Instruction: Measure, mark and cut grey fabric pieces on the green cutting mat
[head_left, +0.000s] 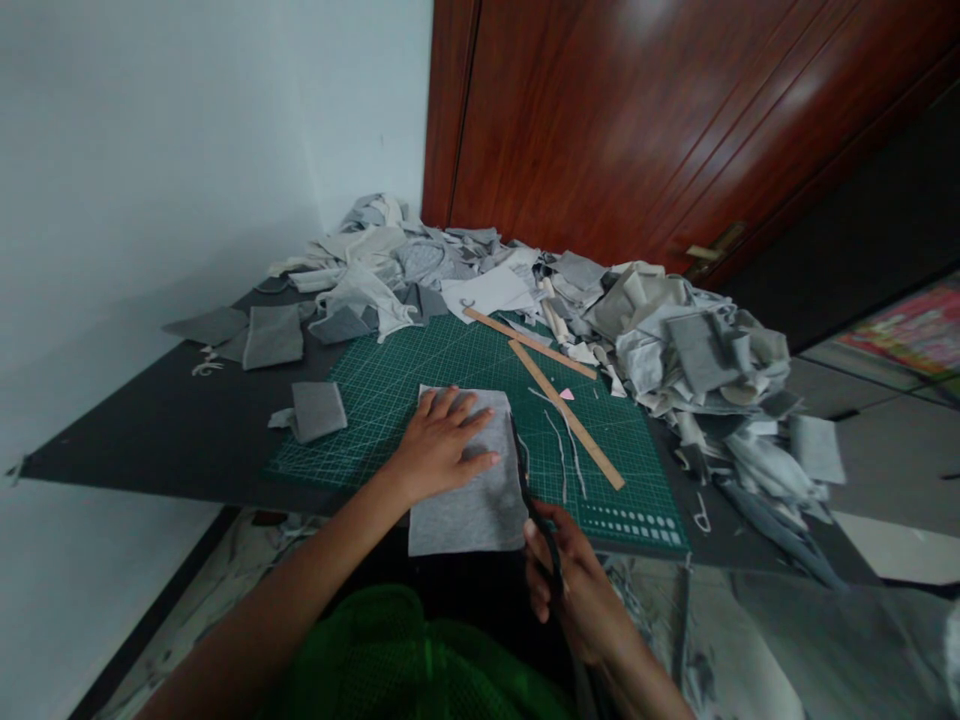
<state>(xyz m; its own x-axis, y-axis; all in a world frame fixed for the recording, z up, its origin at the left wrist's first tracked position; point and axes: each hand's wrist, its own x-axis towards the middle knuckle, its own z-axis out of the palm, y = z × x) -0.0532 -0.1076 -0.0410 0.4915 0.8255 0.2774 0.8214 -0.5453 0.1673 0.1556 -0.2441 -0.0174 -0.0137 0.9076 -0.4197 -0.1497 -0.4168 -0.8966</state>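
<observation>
1. Pieces of grey cloth (274, 337) lie on the dark table (135, 440) at the far left, perhaps put there to be out of the way

2. One folded bundle (319, 410) rests over the left border of the green cutting mat (367, 390), apart from everything else

3. Large heap of scraps (435, 260) fills the far side, and this leaves the nearer part of the mat free for working

4. Left hand (444, 445) lies palm down, its fingers spread; it pinches nothing but presses from above, I think so that the material does not slide

5. Grey fabric panel (465, 525) is under this hand, flat, at the near edge of the mat, where both hands reach it easily

6. Black scissors (523, 465) point away from the body along the panel's right edge; whether the blades are parted, I cannot tell

7. Right hand (562, 560) closes its fingers around the scissors' handles, low and near the body, probably to guide them straight

8. Two rulers (570, 417) and thin strips (561, 455) lie just to the right of the panel, within easy reach

9. Second heap (690, 350) stands at the right side of the table
</observation>
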